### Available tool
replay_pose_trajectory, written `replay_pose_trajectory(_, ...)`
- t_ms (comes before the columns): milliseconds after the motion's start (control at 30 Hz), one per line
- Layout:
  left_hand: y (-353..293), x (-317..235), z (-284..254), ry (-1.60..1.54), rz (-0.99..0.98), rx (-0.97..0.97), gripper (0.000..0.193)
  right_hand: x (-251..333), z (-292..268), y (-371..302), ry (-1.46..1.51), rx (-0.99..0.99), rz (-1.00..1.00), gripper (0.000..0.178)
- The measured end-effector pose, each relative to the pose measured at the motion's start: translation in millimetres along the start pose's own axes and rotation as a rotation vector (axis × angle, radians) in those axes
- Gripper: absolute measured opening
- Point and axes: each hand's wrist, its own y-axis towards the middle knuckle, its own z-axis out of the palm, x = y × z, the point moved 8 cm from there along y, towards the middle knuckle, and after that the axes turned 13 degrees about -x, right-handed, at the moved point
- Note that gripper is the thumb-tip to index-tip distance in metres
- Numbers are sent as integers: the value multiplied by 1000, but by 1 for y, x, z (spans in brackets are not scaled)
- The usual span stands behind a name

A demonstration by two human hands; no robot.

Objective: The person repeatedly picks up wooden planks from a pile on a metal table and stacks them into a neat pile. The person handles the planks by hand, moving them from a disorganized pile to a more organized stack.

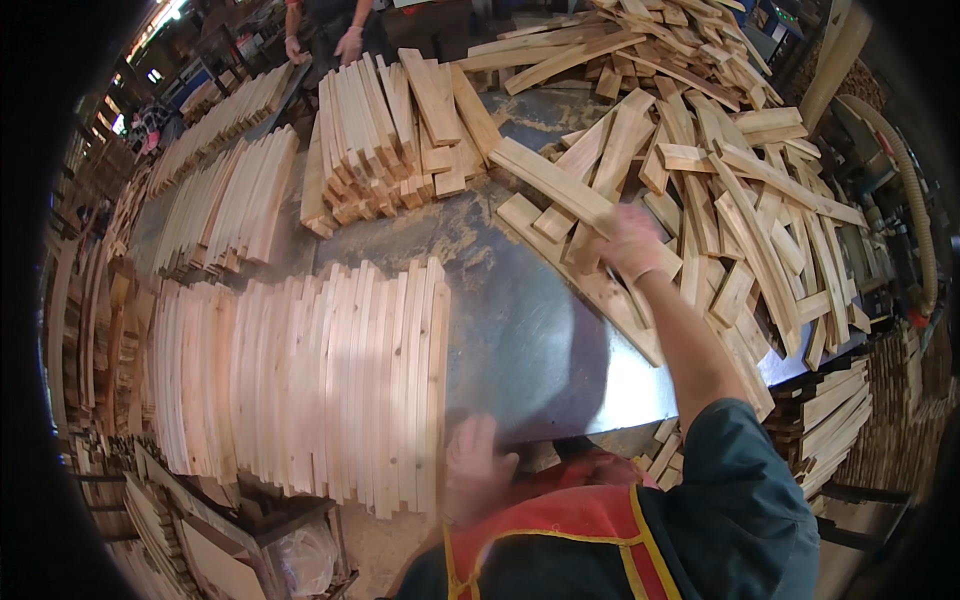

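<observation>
My right hand (632, 243), reaching out over the heaped boards, is closed on the near end of a pale wooden board (550, 185). That board slants up and left, its far end close to a stacked pile. Several loose boards lie under and around this hand. At the table's front edge, my left hand (477, 462) is blurred by motion, with fingers and thumb apart and nothing seen in it. Beside it ends a long row of narrow boards (370, 380), standing side by side on the left of the metal table (520, 350).
A jumbled heap of boards (740, 200) covers the right and back right. Stacked boards (365, 130) stand at the far middle, with more rows (225, 205) at far left. Another person's hands (348, 45) show at the back. A ribbed hose (915, 210) hangs at right.
</observation>
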Motion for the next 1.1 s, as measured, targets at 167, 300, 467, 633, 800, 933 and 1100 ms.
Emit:
replay_pose_trajectory(167,31,-15,72,-130,-261,361,84,-131,73,-24,105,363,-46,56)
replay_pose_trajectory(300,58,-39,89,-216,-279,417,78,-75,37,-102,587,431,438,56)
replay_pose_trajectory(467,73,-55,88,-107,-209,334,68,-68,-40,72,674,63,232,48)
replay_pose_trajectory(633,89,-78,103,-95,-148,345,62,-162,-123,242,926,-697,275,42)
replay_pose_trajectory(800,75,-61,127,-60,-418,565,78,-121,72,95,553,-407,335,87)
replay_pose_trajectory(933,69,-52,114,-26,-382,523,76,-96,79,81,514,-182,766,97)
replay_pose_trajectory(1100,66,-34,105,-62,-228,386,80,-48,107,56,353,-220,553,102)
